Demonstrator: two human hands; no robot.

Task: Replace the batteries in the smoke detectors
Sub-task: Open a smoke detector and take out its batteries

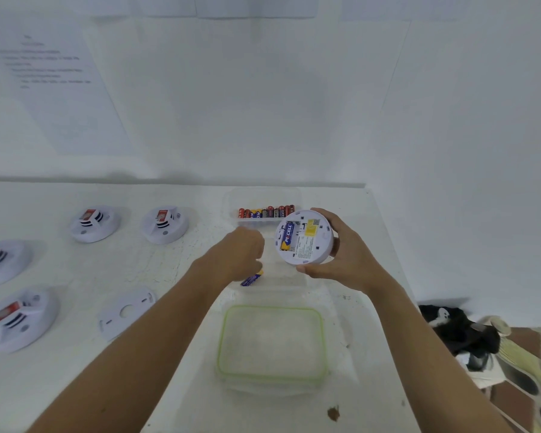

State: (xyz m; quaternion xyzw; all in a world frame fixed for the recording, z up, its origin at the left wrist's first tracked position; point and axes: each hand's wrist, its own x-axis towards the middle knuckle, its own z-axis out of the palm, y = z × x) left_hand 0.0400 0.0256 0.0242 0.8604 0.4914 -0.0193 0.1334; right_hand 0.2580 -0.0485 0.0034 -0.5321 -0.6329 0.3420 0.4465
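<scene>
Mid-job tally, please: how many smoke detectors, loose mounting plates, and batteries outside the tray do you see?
Smoke detectors: 5
Loose mounting plates: 1
Batteries outside the tray: 2
Total: 8

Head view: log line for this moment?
right hand holds detector, seated battery showing | left hand pinches loose battery | spares in tray
</scene>
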